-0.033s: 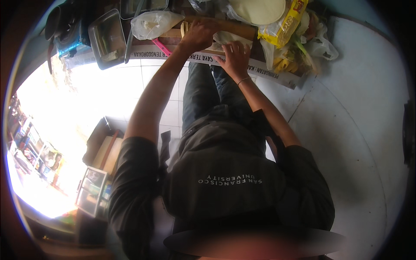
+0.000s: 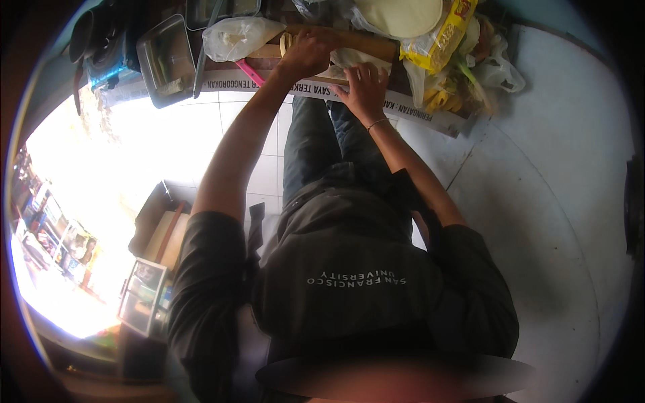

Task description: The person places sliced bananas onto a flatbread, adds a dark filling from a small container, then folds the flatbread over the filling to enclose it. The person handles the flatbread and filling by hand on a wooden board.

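At the top middle, my left hand [image 2: 310,55] bends over a brown wooden board [image 2: 269,52], its fingers curled down and mostly hidden behind its back. What they close on, if anything, I cannot make out. Pale yellowish pieces [image 2: 287,44] lie just left of it. My right hand [image 2: 367,86] rests close by with fingers spread and thumb apart, over a pale sheet or wrapper [image 2: 376,60] on the board. A pink handle-like strip [image 2: 250,72] lies left of my left wrist. Beyond both hands runs a brown, rounded length [image 2: 368,44].
To the left are a clear plastic bag [image 2: 242,37], a rectangular tray [image 2: 168,60] and dark cookware [image 2: 91,33]. On the right sit a yellow packet [image 2: 451,37], a pale round lid or plate [image 2: 403,15] and bagged yellow-green produce [image 2: 447,97]. A printed banner [image 2: 437,121] edges the table.
My right hand's fingers have shifted very slightly. Otherwise the scene looks the same.
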A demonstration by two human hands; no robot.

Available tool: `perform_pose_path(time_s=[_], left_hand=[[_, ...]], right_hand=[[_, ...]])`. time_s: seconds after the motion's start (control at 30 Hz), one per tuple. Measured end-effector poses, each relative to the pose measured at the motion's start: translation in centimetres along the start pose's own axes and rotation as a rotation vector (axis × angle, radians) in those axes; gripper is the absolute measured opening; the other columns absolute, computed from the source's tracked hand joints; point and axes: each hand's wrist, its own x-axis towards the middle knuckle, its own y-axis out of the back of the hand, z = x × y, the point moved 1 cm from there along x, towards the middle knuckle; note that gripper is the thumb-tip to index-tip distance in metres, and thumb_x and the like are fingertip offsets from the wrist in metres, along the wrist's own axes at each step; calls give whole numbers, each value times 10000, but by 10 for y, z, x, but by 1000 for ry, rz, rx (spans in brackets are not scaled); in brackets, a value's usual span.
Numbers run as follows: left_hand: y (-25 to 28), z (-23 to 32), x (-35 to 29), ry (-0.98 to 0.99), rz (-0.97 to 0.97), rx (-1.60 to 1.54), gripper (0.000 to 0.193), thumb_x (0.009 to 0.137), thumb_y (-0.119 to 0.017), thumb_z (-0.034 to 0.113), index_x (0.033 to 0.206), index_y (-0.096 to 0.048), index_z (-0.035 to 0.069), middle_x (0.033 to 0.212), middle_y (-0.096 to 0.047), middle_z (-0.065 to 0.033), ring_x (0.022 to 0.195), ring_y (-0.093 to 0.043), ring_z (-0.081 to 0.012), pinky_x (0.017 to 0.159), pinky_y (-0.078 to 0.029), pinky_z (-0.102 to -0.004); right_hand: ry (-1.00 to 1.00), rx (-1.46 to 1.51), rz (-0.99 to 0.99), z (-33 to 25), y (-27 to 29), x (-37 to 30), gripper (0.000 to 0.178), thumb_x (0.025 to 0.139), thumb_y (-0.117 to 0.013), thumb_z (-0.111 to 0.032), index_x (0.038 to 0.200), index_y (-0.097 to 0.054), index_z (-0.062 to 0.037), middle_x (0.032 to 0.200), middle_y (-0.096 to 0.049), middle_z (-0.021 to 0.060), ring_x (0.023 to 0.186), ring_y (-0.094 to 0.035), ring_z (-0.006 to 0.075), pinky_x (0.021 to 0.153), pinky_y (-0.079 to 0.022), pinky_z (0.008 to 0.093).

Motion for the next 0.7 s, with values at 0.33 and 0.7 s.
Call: perform_pose_path(time_s=[0.33,0.7], left_hand=[[2,-8,2,-23,-10,30,501,832,-625,89,1301,-756,205,1387,-698,-49,1373,-580,-278,1163,-402,-528],[5,-3,-7,-33,139,36,469,827,-625,102,1275,-755,159,1277,-737,-85,1267,-641,-299,1124,-443,-510]], right_hand=[[-25,-1,56,6,-12,13,542,757,-885,-592,1059,-677,-193,1086,-630,4,1155,-574,272,1049,-365,565],[110,-21,23,34,-2,23,496,756,-890,-523,1079,-694,-202,1119,-654,-5,1196,-581,279,1057,-367,594]])
